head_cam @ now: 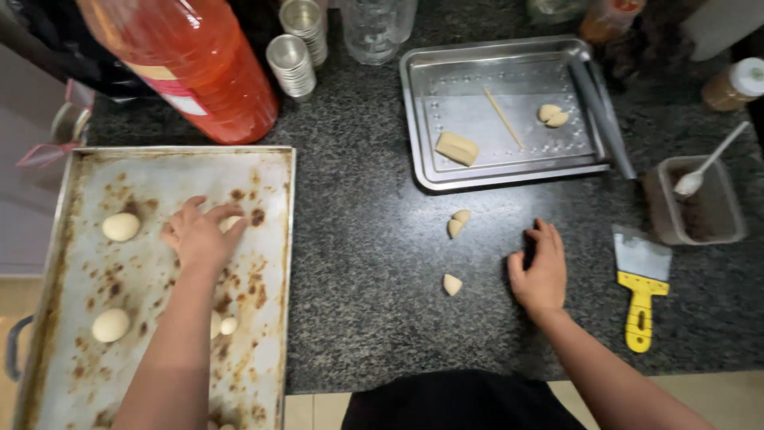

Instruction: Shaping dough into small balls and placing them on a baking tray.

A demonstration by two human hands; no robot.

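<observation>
Two pale, smooth dough balls [120, 227] lie on the far left of a stained, rust-spotted baking tray [270, 159], one above the other [110, 325], both egg-shaped and matte. Further right on the same tray the left hand [197, 236] rests palm down, fingers curled over a third dough ball [231, 224] of which only a pale edge shows past the fingertips; the grip is loosely closed around it, though how firmly it holds cannot be told. Below that hand, beside the forearm, two smaller dough balls [221, 325] sit close together. Behind the tray stand a large red plastic bottle [191, 64] and stacks of small metal cups [291, 64].

On the dark speckled surface [358, 302] between the hands lie two small wedge-shaped dough pieces [458, 223] touching each other, and a single dough wedge [452, 284] nearer the person. The right hand [541, 271] is flat on the surface just right of these, fingers spread and slightly bent, holding nothing; the wedges lie near it but apart from it.

Behind sits a shiny steel tray [422, 119] carrying a dough block [457, 148], a thin wooden stick [503, 118], two small dough bits [552, 115] and metal tongs [605, 119]. Right of the hand lies a yellow-handled scraper [641, 287], then a plastic tub [716, 231] of brown filling with a white spoon [704, 167].
</observation>
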